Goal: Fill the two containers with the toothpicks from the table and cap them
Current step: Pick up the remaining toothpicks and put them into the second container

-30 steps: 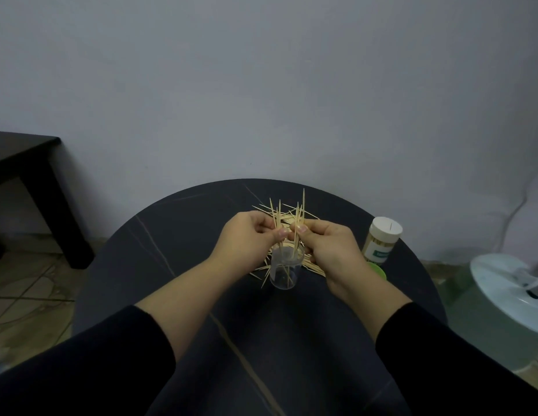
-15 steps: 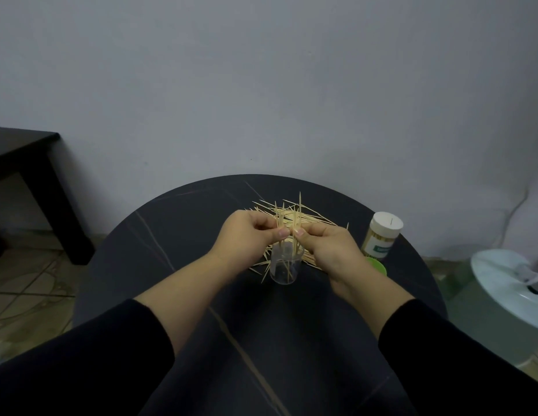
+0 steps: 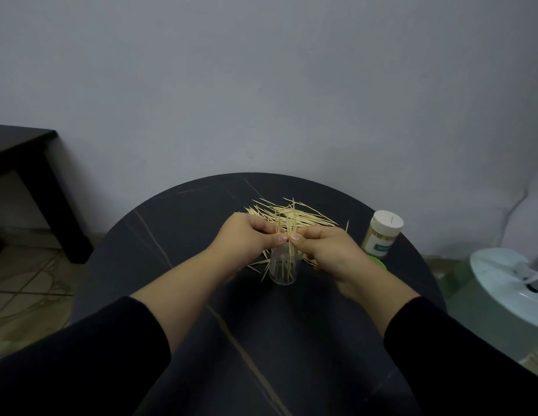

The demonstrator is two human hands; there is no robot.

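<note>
The left hand (image 3: pixel 246 239) and right hand (image 3: pixel 329 252) pinch a toothpick bunch (image 3: pixel 291 224) upright over the clear jar (image 3: pixel 283 270) mid-table (loose pile (image 3: pixel 309 216) behind); the capped jar (image 3: pixel 382 234) stands by the right edge of the table (image 3: pixel 186 229).

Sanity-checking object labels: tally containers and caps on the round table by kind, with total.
Containers: 2 (clear open container, capped container)
Caps: 2 (white cap on the capped container, green cap lying on the table)
Loose toothpicks: too many to count
Total: 4, leaving out the toothpicks
</note>
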